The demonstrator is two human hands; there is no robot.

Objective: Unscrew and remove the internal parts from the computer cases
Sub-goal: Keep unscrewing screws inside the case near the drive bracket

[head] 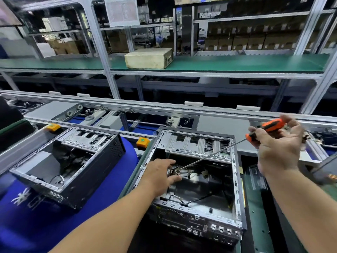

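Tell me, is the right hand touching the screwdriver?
Touching. The head view shows the right hand with its fingers curled round the orange handle of the screwdriver, whose long shaft slants down into the open computer case.

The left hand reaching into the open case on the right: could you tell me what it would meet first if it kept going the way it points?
Probably the tangle of thin wires just ahead of the left hand, near the screwdriver tip; depth is unclear.
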